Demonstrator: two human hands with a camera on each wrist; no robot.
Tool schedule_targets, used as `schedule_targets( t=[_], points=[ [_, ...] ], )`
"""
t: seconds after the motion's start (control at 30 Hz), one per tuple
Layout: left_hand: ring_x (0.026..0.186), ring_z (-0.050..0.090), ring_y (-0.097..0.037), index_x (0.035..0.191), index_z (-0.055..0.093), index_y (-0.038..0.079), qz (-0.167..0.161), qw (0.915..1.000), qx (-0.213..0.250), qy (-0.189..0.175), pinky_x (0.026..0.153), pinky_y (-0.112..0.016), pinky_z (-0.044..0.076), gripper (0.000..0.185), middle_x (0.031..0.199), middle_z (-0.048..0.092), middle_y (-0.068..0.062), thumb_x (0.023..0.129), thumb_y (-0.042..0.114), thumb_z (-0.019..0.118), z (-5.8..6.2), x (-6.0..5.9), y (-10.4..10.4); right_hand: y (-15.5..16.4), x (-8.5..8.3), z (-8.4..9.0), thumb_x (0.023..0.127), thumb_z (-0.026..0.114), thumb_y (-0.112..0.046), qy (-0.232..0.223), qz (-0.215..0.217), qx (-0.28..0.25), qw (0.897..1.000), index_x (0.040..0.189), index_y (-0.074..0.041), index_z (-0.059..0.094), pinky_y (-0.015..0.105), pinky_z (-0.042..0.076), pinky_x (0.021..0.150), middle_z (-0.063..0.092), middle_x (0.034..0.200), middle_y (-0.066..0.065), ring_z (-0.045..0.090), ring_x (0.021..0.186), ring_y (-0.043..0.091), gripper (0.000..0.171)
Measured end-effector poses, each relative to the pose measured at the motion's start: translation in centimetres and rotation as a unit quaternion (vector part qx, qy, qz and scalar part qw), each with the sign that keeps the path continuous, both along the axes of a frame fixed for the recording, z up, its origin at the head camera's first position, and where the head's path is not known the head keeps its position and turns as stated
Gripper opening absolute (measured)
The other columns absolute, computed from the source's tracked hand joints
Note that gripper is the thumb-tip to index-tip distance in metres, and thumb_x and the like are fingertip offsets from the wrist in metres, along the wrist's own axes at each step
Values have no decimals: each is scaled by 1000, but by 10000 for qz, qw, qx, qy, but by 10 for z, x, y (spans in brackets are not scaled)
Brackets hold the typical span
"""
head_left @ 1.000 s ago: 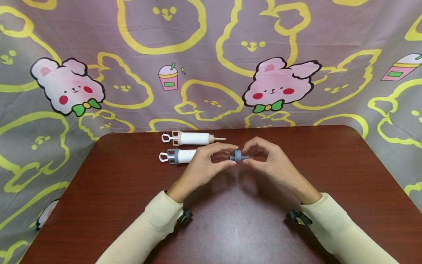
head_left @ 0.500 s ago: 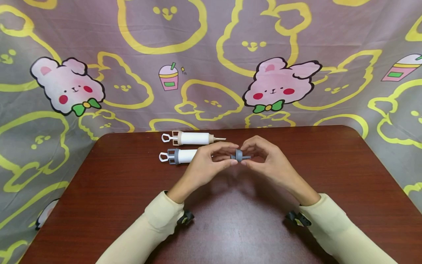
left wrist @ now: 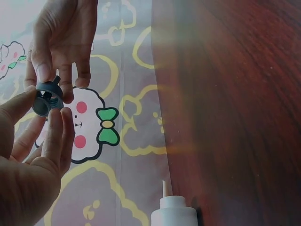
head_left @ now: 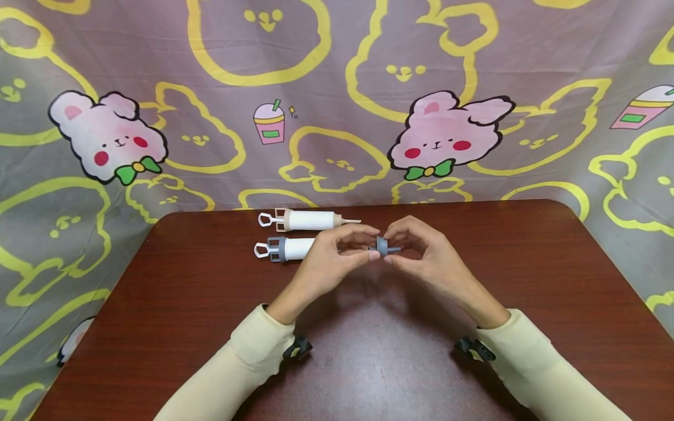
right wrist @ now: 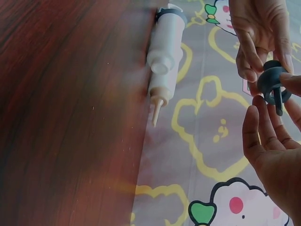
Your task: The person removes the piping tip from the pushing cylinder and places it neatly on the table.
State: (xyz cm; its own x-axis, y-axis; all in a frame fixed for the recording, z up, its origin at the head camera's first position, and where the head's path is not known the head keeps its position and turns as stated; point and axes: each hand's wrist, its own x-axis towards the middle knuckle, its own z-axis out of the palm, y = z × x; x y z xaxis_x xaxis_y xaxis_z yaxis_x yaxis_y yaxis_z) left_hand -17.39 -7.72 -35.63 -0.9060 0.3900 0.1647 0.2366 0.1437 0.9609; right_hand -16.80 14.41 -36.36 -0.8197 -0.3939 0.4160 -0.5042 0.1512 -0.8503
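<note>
Between both hands, raised over the table, is a grey-blue screw-on nozzle (head_left: pixel 382 247) with a round collar and a thin tip pointing right. My left hand (head_left: pixel 329 257) pinches its left side with thumb and fingers. From the right, my right hand (head_left: pixel 429 245) pinches the collar; its thumb lies against the ring in the right wrist view. The left wrist view shows the nozzle's open hollow end (left wrist: pixel 41 106). Behind my left hand lies a white syringe with grey fittings (head_left: pixel 297 249), its front end hidden in the head view; in the right wrist view its spout (right wrist: pixel 162 66) is bare.
A second white syringe (head_left: pixel 312 220) with beige fittings and a thin beige nozzle lies near the back edge of the dark red-brown table (head_left: pixel 174 316). A patterned cloth (head_left: pixel 326 93) hangs behind the table. Black straps (head_left: pixel 298 348) sit at both wrists.
My right hand has moved slightly left, closing onto the collar beside my left fingers. The nozzle has shifted a little right and its collar has tilted. The syringes stay where they were.
</note>
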Motion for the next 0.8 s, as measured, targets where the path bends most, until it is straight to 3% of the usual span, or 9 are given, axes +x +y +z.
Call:
schedule_targets(
  t=[0.5,0.8],
  points=[
    [107,74,-22,130,69,-2,-41,9998,154,-103,95,-30,59,40,122,75,-18,92,4,79,2,0,-3,-3,-1,2,88,76,10,37,12,-117,9999,114,-3,66,24,57,93,65,112,7,69,102,12,30],
    [107,75,-22,122,71,-5,-24,9997,193,131,96,-29,59,33,120,73,-20,90,-2,78,0,0,-3,-1,-2,1,89,77,8,22,-97,-16,9999,113,-3,67,23,57,90,66,111,6,70,99,13,29]
  ],
)
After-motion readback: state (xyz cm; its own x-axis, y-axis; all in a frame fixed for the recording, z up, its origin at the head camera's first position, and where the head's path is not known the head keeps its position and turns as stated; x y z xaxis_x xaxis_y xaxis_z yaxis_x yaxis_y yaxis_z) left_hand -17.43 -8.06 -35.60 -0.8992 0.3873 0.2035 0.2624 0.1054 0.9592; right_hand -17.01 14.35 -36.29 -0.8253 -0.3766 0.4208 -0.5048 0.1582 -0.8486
